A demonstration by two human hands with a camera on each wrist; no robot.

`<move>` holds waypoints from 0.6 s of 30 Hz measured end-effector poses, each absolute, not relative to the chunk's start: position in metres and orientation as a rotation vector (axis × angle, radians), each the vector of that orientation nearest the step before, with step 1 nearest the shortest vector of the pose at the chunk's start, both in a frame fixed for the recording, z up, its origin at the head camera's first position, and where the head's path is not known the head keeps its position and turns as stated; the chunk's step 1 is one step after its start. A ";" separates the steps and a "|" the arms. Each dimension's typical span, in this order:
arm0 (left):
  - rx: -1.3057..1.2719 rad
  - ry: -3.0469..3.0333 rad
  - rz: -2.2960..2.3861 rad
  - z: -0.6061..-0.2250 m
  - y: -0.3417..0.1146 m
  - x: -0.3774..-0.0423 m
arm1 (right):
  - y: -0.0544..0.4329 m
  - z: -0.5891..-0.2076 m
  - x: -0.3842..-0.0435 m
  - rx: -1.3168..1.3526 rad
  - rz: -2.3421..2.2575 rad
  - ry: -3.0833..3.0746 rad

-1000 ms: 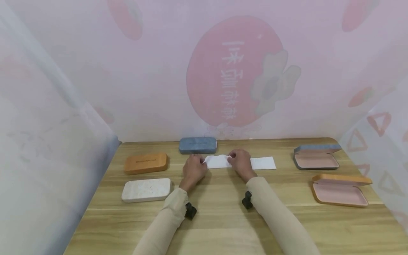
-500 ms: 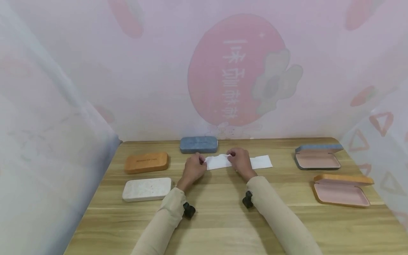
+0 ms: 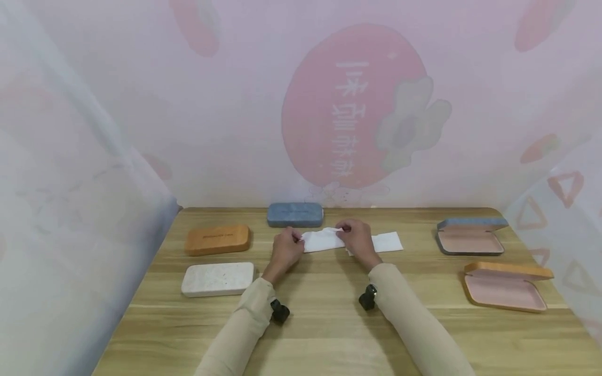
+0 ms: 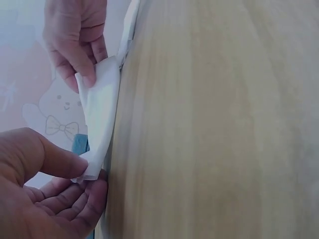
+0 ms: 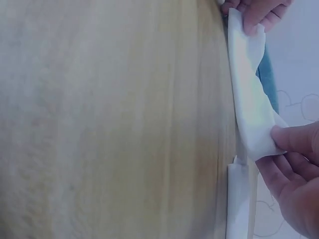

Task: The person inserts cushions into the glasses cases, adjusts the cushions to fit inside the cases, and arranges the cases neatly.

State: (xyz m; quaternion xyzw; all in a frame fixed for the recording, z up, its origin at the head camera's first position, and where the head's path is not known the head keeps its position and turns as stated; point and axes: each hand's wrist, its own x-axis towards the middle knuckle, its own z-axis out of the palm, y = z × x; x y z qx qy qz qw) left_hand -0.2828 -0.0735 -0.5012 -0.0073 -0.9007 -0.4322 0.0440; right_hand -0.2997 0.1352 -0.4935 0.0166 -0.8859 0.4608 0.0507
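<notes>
A folded strip of white cloth (image 3: 322, 241) stretches between my hands near the back of the table. My left hand (image 3: 286, 248) pinches its left end between thumb and fingers, seen close in the left wrist view at the cloth's lower end (image 4: 92, 172). My right hand (image 3: 358, 241) pinches the right end, its thumb on top in the right wrist view. The cloth sags a little between the hands, with creases along its far edge. A second white strip (image 3: 388, 242) lies flat on the table, partly hidden behind my right hand.
A closed blue glasses case (image 3: 295, 214) stands just behind the hands. To the left lie closed orange (image 3: 218, 240) and white (image 3: 218, 279) cases. At the right, blue (image 3: 470, 243) and orange (image 3: 505, 291) cases lie open, pink inside. A wall (image 3: 226, 146) borders the table's back.
Both hands keep their pinch on the cloth and have hardly moved. The second strip has shifted slightly left, and a corner of it now shows below my right hand.
</notes>
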 end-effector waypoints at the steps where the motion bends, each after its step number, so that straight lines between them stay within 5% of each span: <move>1: -0.018 -2.742 -1.336 -0.501 -0.075 -0.283 | 0.136 -0.493 -0.299 0.049 1.414 -2.697; 18: 0.088 -2.682 -1.697 -0.482 -0.073 -0.256 | 0.155 -0.485 -0.273 -0.142 1.819 -2.663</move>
